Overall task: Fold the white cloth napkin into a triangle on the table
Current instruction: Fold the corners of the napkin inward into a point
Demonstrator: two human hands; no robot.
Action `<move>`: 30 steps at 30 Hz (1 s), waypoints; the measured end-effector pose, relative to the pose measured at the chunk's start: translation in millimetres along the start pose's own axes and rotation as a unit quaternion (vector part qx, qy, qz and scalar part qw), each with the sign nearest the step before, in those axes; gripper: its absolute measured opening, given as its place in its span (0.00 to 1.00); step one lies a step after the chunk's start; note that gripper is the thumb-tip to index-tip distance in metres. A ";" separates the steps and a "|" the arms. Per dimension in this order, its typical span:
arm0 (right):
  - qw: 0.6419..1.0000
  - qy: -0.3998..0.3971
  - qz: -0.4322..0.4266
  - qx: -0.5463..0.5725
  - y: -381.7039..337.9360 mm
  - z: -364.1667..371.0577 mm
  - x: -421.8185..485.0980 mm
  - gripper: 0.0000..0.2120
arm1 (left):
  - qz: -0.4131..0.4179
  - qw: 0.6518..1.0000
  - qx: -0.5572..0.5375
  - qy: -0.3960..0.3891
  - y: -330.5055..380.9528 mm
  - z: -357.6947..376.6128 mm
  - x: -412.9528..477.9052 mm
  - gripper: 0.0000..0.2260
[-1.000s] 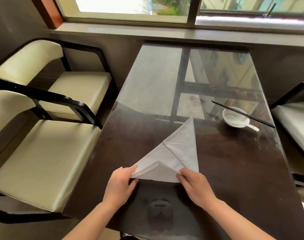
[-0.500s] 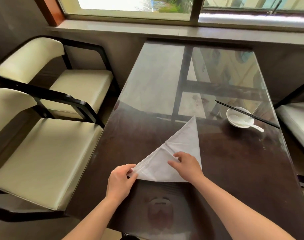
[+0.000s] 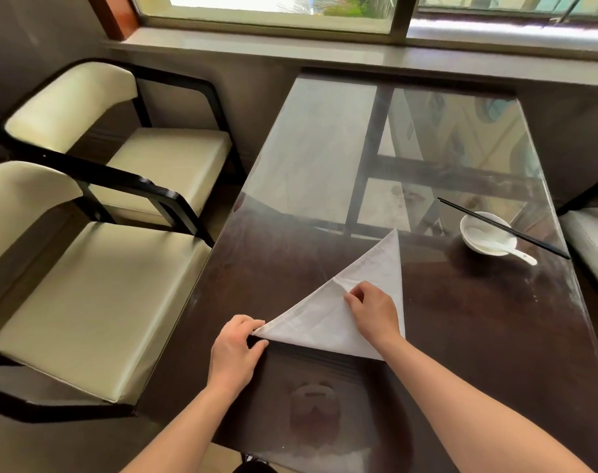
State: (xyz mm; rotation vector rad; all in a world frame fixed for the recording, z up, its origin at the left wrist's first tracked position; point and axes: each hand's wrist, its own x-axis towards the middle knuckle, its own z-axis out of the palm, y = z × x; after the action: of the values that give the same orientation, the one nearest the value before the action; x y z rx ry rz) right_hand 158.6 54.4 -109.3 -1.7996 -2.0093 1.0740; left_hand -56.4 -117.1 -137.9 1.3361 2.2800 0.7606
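The white cloth napkin (image 3: 376, 271) lies on the dark glass-topped table (image 3: 324, 158) as a flat triangle, one tip pointing away from me, another pointing left. My left hand (image 3: 237, 346) pinches the left tip between thumb and fingers. My right hand (image 3: 374, 310) rests on the middle of the napkin, its fingertips gripping a loose corner of the top layer there. The right part of the napkin's near edge is hidden under my right wrist.
A white bowl (image 3: 485, 233) with a white spoon in it stands at the right, with black chopsticks (image 3: 502, 227) laid across its rim. Two cream chairs (image 3: 96, 295) stand along the table's left side, another at the right. A window sill runs behind the table.
My right hand carried the loose corner from the near edge up onto the middle of the napkin. The raised folds have flattened into a triangle. My left hand kept its hold on the left tip.
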 end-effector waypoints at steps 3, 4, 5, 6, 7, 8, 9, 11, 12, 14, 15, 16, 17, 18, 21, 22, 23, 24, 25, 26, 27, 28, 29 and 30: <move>1.000 0.008 0.000 -0.024 -5.3 4.9 1.6 0.09 | -0.017 1.000 -0.008 -0.003 -1.9 -1.2 2.3 0.07; 0.999 0.009 0.004 -0.030 -6.8 6.2 2.1 0.09 | -0.024 1.000 -0.011 -0.003 -2.2 -1.5 2.3 0.05; 0.999 0.010 0.009 -0.038 -7.8 7.3 2.7 0.09 | -0.031 0.999 -0.013 -0.002 -2.0 -1.9 2.1 0.04; 0.999 0.012 0.014 -0.047 -8.6 8.1 3.1 0.09 | -0.038 0.999 -0.011 0.000 -2.1 -2.3 2.0 0.03; 0.998 0.014 0.020 -0.058 -9.0 8.9 3.4 0.09 | -0.042 0.999 -0.007 0.000 -2.1 -2.5 2.1 0.03; 0.997 0.017 0.025 -0.068 -9.1 9.5 3.3 0.09 | -0.046 0.999 -0.005 0.001 -2.4 -2.5 2.6 0.02; 0.996 0.020 0.029 -0.077 -9.3 9.9 3.2 0.09 | -0.050 0.999 -0.003 0.001 -2.6 -2.5 3.4 0.02; 0.995 0.025 0.035 -0.091 -9.2 11.0 3.7 0.10 | -0.060 0.998 0.000 0.001 -2.0 -2.0 5.9 0.02; 0.994 0.026 0.036 -0.098 -9.1 11.4 4.5 0.10 | -0.064 0.998 0.001 0.000 -1.7 -1.6 7.3 0.02; 0.993 0.028 0.035 -0.112 -9.7 11.5 5.7 0.11 | -0.069 0.998 0.000 -0.002 -0.5 -1.2 9.3 0.04; 0.992 0.029 0.034 -0.119 -10.0 11.4 6.3 0.11 | -0.071 0.997 0.000 -0.004 0.1 -1.2 9.7 0.05; 0.991 0.031 0.033 -0.127 -10.3 11.3 6.8 0.12 | -0.072 0.997 0.002 -0.006 0.8 -1.4 9.7 0.06; 0.990 0.033 0.032 -0.135 -10.6 11.4 7.0 0.12 | -0.072 0.997 0.006 -0.006 1.5 -1.6 9.5 0.06; 0.989 0.037 0.031 -0.142 -10.9 11.5 6.7 0.12 | -0.072 0.997 0.010 -0.004 1.9 -1.4 9.2 0.06; 0.986 0.050 0.023 -0.157 -11.1 12.9 6.3 0.12 | -0.077 0.997 0.012 0.008 4.3 -0.5 8.5 0.07; 0.985 0.053 0.021 -0.161 -11.2 13.1 6.4 0.12 | -0.078 0.997 0.015 0.011 5.3 -0.2 8.5 0.07; 0.985 0.055 0.017 -0.165 -11.3 13.6 6.2 0.12 | -0.077 0.997 0.021 0.012 6.5 0.1 8.4 0.06; 0.984 0.057 0.014 -0.167 -11.4 13.5 6.1 0.12 | -0.075 0.997 0.028 0.013 7.5 0.3 8.0 0.06; 0.984 0.060 0.010 -0.166 -11.2 13.4 6.0 0.12 | -0.070 0.997 0.036 0.015 8.5 0.6 7.6 0.05; 0.985 0.062 0.006 -0.162 -10.5 13.2 5.7 0.11 | -0.062 0.997 0.046 0.017 9.6 1.2 7.1 0.05; 0.986 0.065 0.000 -0.155 -9.5 12.7 5.0 0.10 | -0.048 0.997 0.061 0.021 10.9 1.6 6.4 0.04; 0.987 0.068 -0.010 -0.147 -7.6 12.0 3.5 0.09 | -0.026 0.996 0.081 0.027 11.8 2.6 5.5 0.05; 0.987 0.072 -0.024 -0.138 -4.8 11.1 1.3 0.07 | 0.005 0.994 0.105 0.032 12.7 4.3 4.4 0.07; 0.988 0.078 -0.040 -0.127 -0.6 10.0 -1.6 0.05 | 0.040 0.991 0.127 0.035 14.4 6.7 3.3 0.10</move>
State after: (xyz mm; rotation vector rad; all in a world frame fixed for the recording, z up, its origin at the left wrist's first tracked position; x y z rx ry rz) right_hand 152.3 49.4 -115.5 -1.8365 -2.1820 0.6559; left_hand -44.4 -106.7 -134.3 1.5437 2.4560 0.5652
